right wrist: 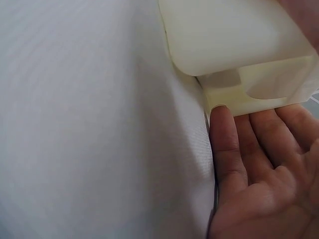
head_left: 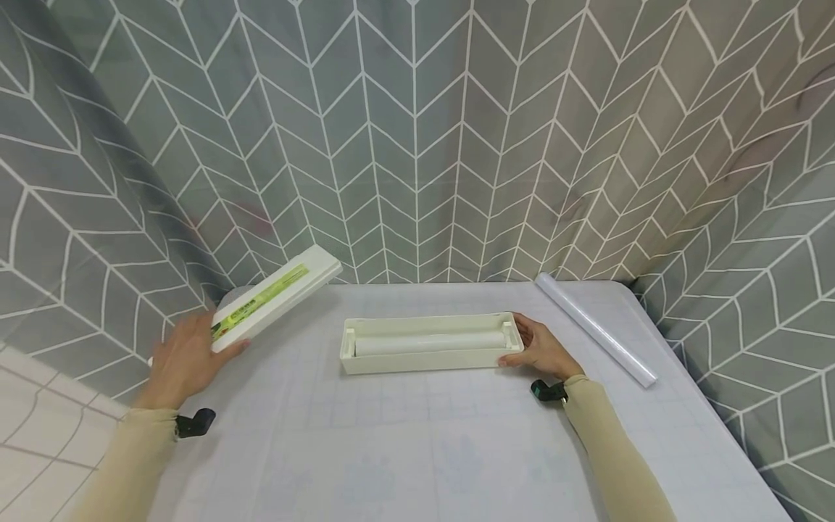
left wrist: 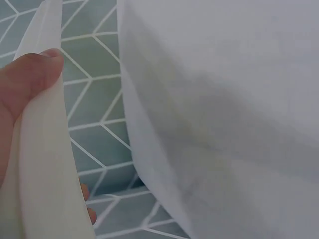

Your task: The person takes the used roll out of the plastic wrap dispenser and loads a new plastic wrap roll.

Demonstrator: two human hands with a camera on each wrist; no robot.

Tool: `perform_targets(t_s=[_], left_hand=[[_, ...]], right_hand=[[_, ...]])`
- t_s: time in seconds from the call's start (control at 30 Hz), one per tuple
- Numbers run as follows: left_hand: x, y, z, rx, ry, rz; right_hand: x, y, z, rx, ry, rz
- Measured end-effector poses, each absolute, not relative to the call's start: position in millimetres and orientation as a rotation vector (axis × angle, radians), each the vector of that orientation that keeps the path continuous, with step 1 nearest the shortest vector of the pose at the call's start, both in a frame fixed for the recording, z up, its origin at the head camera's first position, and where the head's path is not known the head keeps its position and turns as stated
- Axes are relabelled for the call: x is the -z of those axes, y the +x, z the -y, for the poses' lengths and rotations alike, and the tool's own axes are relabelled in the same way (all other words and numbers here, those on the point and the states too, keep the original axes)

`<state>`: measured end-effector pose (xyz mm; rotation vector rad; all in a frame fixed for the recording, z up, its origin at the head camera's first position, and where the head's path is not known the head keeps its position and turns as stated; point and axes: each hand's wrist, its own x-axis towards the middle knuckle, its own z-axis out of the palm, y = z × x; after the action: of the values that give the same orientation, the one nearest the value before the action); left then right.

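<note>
My left hand (head_left: 185,360) grips a long white lid (head_left: 277,293) with a green label strip, raised and tilted at the table's left edge. In the left wrist view, the thumb lies over the lid (left wrist: 47,159) and fingertips show at its far side. A white open-topped box (head_left: 430,360) sits mid-table, with a white roll (head_left: 430,343) lying lengthwise inside. My right hand (head_left: 544,351) holds the box's right end, thumb in front and fingers behind. The right wrist view shows its fingers against the end of the box (right wrist: 229,40).
A film-like, shiny roll (head_left: 595,328) lies slantwise at the table's right side. The table (head_left: 404,449) has a pale cover. Grey chevron-patterned curtains (head_left: 430,145) stand behind it and along both sides.
</note>
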<state>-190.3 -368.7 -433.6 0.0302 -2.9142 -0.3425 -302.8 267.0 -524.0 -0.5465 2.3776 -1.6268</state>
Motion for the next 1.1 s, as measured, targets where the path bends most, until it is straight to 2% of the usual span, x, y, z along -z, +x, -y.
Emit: perform_targets(t_s=[0.47, 0.87, 1.1], left_hand=[[472.1, -151.2, 400.8, 0.334, 0.146, 2.962], [499.4, -141.6, 400.9, 0.325, 0.242, 3.047], [502.0, -143.8, 392.2, 0.415, 0.305, 3.110]], right_hand=[[521.7, -300.8, -265.6, 1.634, -0.558, -2.355], [524.4, -301.5, -265.9, 1.627, -0.559, -2.338], [523.4, -300.3, -266.0, 1.639, -0.540, -2.334]])
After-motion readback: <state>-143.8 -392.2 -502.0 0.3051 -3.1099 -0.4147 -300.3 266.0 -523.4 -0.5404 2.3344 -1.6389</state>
